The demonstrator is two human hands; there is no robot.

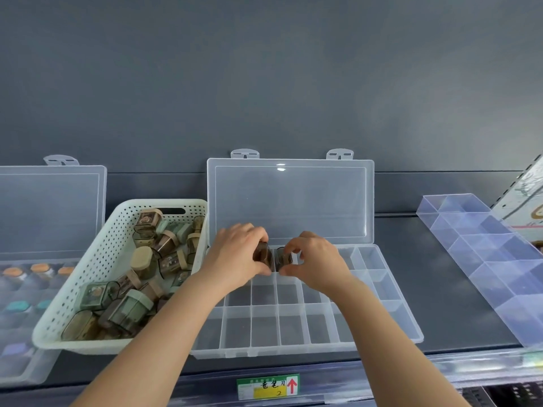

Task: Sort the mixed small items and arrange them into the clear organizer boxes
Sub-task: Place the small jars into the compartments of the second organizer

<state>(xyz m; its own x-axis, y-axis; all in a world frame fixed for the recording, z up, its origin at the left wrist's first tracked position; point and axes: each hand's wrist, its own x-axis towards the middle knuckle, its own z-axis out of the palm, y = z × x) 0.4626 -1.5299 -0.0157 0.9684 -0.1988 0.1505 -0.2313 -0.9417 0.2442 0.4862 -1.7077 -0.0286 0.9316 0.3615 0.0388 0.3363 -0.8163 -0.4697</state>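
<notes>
- A green-and-yellow shelf label with a red arrow (269, 386) sits nearest, on the shelf edge below the work.
- Behind it lies the clear plastic organizer box with a grid of compartments (293, 349); its near rows show nothing inside, so filling seems to start at the back, likely so later reaches need not pass over placed jars.
- Just beside it on the left, the white perforated plastic basket (85, 277) holds the mixed heap of small brown and green translucent jars with beige lids (141, 259); set this close, each pick is a short reach.
- The left hand (238, 254) grips one small brown jar (261, 255); the right hand (317, 259) pinches a second brown jar (283, 258); the two sit side by side at the back row, apparently going into neighbouring cells; whether they touch bottom I cannot tell.
- Far left, a second clear organizer box (17, 289) carries orange- and teal-capped items; at right lies a clear bluish divided tray (484, 254).
- The clear hinged lid (291, 201) stands open at the grey wall (264, 83), leaving the compartments reachable.
</notes>
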